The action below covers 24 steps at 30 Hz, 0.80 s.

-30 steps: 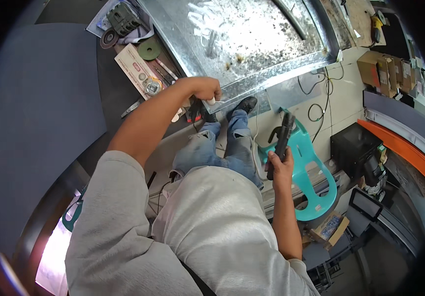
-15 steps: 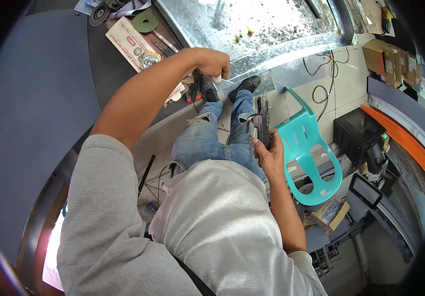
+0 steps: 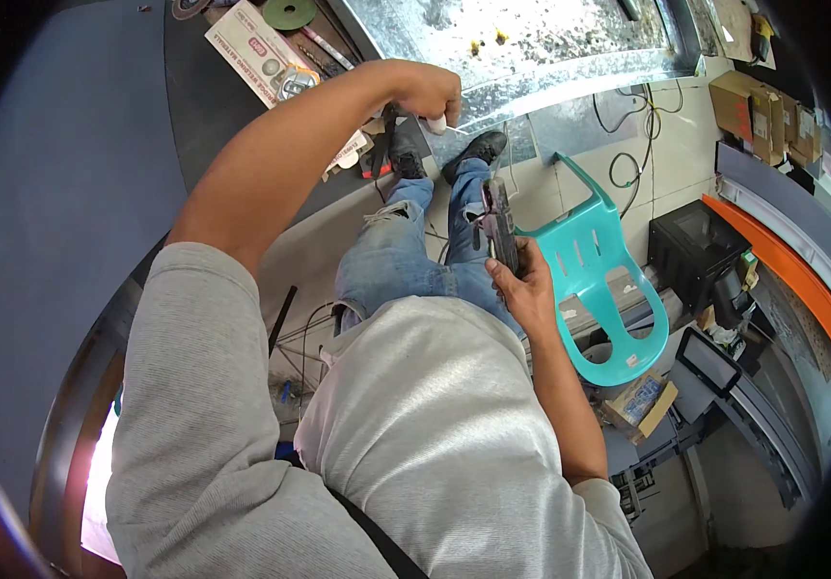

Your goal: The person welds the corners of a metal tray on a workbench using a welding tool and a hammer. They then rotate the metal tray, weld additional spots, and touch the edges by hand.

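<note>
My left hand [image 3: 427, 95] is bent down beside the near edge of the shiny sheet-metal surface [image 3: 541, 98]. Its fingers are closed on a small white thing with a thin pale tip [image 3: 439, 125]; its kind does not show. My right hand [image 3: 523, 283], over my right thigh, wraps round the lower end of a dark, long hand tool [image 3: 499, 226] with a small lever-like part on its side. The tool points up toward my shoes, and its exact kind is unclear.
A printed carton [image 3: 246, 53], a green grinding disc [image 3: 289, 11] and drill bits lie on the dark bench at the left. A turquoise plastic chair [image 3: 594, 251] stands close on my right. Cables [image 3: 649, 145] trail over the tiled floor near cardboard boxes [image 3: 748, 106].
My left hand has shifted slightly up and right with the white thing. The dark tool in my right hand has turned and sits a little lower and to the left.
</note>
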Tool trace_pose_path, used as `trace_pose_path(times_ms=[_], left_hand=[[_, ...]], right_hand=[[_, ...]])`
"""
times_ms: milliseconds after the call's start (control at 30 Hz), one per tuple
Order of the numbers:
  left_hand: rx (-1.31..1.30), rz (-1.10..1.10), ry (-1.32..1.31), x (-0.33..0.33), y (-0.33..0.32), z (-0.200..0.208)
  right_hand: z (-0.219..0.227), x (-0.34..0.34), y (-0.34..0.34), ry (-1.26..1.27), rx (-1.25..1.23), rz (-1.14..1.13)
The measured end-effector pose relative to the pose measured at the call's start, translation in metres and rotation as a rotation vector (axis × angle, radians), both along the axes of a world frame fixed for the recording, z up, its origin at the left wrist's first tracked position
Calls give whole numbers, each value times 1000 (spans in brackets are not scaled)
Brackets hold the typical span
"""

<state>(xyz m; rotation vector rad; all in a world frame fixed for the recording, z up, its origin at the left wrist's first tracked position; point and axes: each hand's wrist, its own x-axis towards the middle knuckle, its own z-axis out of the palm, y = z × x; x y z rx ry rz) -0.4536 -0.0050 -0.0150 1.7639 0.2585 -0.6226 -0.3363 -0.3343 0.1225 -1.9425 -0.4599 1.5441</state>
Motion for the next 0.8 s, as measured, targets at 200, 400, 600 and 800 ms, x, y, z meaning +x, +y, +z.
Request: trace_pose_path(times_ms=[200,400,600,800], left_hand=[[33,13,-74,-3,-1,-3],[22,-35,-15,1,0,5],[6,8,-25,-2,0,-1],[4,-12,-21,-1,1,-2]], right_hand=[[-3,-3,-2,1,-21,35],[-5,-6,-3,-65,-16,83],[-2,-6,1,-82,-48,136],[-2,-3,0,-121,-83,202]])
